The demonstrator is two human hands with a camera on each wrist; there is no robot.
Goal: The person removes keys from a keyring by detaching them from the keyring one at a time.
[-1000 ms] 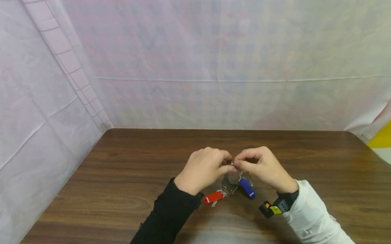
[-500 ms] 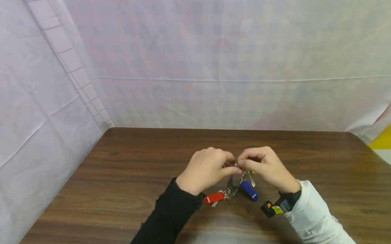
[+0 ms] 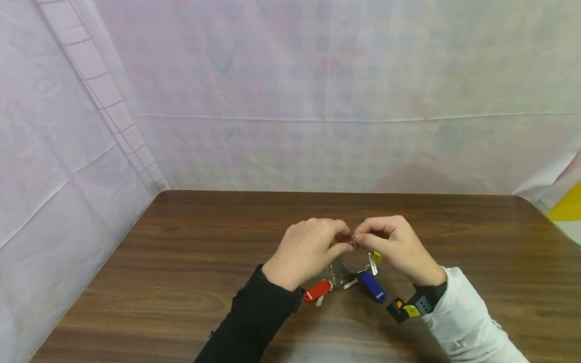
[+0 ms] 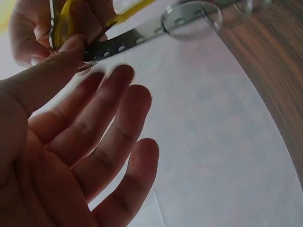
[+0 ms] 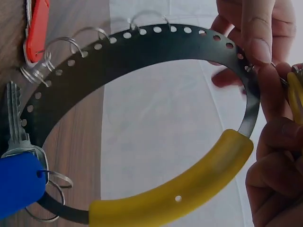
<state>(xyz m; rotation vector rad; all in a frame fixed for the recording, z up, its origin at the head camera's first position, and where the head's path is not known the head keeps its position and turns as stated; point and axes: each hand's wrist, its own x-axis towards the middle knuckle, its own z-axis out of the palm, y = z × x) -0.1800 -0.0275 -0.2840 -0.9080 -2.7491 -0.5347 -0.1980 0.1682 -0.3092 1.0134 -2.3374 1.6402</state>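
A large metal key ring (image 5: 104,66) with a row of holes and a yellow grip (image 5: 203,175) hangs between the hands. My left hand (image 3: 308,253) pinches its perforated band between thumb and index finger, the other fingers spread in the left wrist view. My right hand (image 3: 399,248) pinches a yellow key tag (image 5: 296,97) beside a small split ring (image 5: 280,73) at the band's end hole. A blue key tag (image 3: 372,287) with a key (image 5: 18,118) and a red key tag (image 3: 318,291) dangle from the large ring.
Several small split rings (image 5: 66,45) loop through the band's holes. Below is a brown wooden table (image 3: 172,285), backed by a pale cloth (image 3: 276,90). A black strap (image 3: 426,299) with a small device circles the right wrist.
Both hands have shifted slightly right, still together at the ring. The large ring has turned a little, and the blue tag hangs slightly lower and further right. The red tag has tilted.
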